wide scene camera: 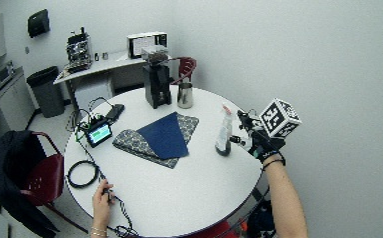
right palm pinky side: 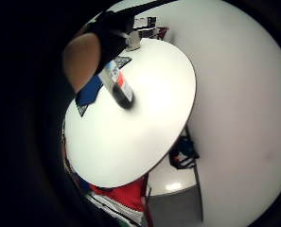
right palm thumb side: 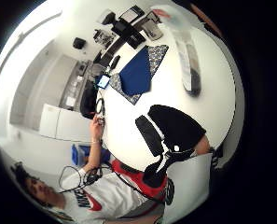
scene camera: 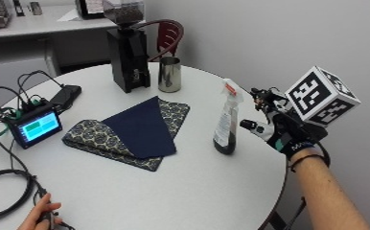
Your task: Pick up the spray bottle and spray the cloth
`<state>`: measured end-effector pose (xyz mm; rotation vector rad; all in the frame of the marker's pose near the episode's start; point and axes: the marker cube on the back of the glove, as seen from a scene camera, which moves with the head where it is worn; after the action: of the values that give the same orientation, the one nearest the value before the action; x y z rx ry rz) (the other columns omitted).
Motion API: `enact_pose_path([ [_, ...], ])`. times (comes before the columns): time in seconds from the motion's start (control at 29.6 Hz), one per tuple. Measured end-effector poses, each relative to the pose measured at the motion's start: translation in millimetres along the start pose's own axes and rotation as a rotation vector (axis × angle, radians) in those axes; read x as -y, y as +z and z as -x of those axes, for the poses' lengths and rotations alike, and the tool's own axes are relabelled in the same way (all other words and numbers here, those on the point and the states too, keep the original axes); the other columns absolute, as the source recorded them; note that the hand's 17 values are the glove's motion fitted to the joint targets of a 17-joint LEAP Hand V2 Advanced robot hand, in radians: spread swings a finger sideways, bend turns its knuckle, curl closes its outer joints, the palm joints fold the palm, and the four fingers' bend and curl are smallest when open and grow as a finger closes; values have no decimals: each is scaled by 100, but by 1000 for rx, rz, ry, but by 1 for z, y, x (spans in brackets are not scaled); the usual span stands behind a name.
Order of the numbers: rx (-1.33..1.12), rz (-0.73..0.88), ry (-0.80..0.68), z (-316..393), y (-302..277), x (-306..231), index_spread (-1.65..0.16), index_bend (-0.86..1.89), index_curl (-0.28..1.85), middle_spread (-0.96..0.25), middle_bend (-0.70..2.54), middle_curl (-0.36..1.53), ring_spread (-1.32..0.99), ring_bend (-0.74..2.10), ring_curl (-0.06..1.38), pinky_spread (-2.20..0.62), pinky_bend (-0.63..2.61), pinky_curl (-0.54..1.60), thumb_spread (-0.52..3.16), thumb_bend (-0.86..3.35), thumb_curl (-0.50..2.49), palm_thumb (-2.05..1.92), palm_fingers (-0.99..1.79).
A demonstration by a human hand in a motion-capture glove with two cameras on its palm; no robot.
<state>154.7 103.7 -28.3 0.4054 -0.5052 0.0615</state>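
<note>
At the near left edge of the round white worktop (scene camera: pixel 191 191), a bare hand (scene camera: pixel 40 216) rests on a black cable (scene camera: pixel 6 191). Farther back on the left a small screen (scene camera: pixel 37 125) with a green-blue display stands upright, wires running from it. To its right, about mid-worktop, the cloth (scene camera: pixel 131 132) lies flat: a patterned piece with a plain dark blue layer folded over its middle. Behind the cloth, at the far side, a black coffee grinder (scene camera: pixel 127 52) stands with a steel cup (scene camera: pixel 169 74) just beside it on the right. Right of the cloth and apart from it, the spray bottle (scene camera: pixel 226 120) stands upright on the worktop, its lower part dark, a label on its body and the white trigger head at the top. At the right edge of the worktop the gloved right hand (scene camera: pixel 284 127) is near the bottle, at the height of its body, with a gap between them; its fingers (scene camera: pixel 261 96) reach toward the bottle, spread and holding nothing. In the little finger side palm view the bottle (right palm pinky side: pixel 118 87) shows beside the blue cloth (right palm pinky side: pixel 90 92).
</note>
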Motion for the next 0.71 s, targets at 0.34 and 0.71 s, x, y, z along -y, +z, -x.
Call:
enact_pose_path([
  [0.34, 224, -39, 44, -29, 29, 26, -39, 10, 17, -3, 38, 33, 7, 44, 28, 24, 42, 30, 113, 0, 24, 56, 43],
  [0.71, 516, -80, 77, -45, 56, 24, -39, 1, 10, -5, 41, 35, 2, 57, 33, 23, 50, 34, 107, -2, 27, 58, 43],
])
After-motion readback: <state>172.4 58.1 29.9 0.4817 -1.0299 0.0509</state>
